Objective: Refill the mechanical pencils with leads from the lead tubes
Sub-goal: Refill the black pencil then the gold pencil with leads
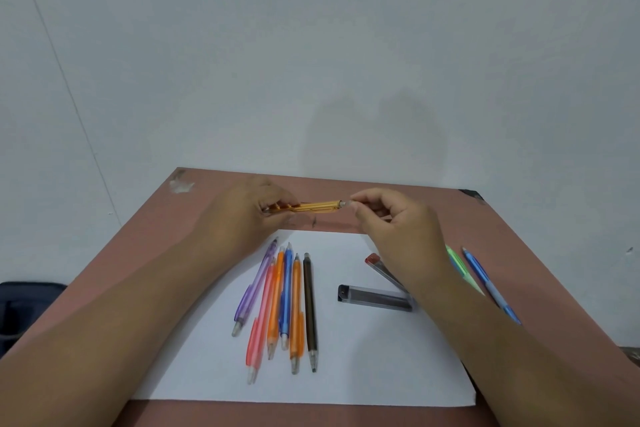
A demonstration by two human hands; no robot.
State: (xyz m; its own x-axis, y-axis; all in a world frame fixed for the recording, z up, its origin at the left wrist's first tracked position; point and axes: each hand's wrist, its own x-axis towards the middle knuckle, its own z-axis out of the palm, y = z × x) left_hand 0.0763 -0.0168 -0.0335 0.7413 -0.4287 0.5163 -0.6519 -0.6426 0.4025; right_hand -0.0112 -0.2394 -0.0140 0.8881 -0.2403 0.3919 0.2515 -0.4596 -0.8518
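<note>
**Head view: pencil and lead-tube count**

I count six mechanical pencils on the white paper, two lead tubes and two more pencils to the right. Left hand grips a yellow pencil; right hand fingertips pinch at its end.

A single head-worn wide-angle camera looked forward and down from above the near edge of the table; it sat close over the forearms; the pale wall filled the upper half; no second view existed.
</note>
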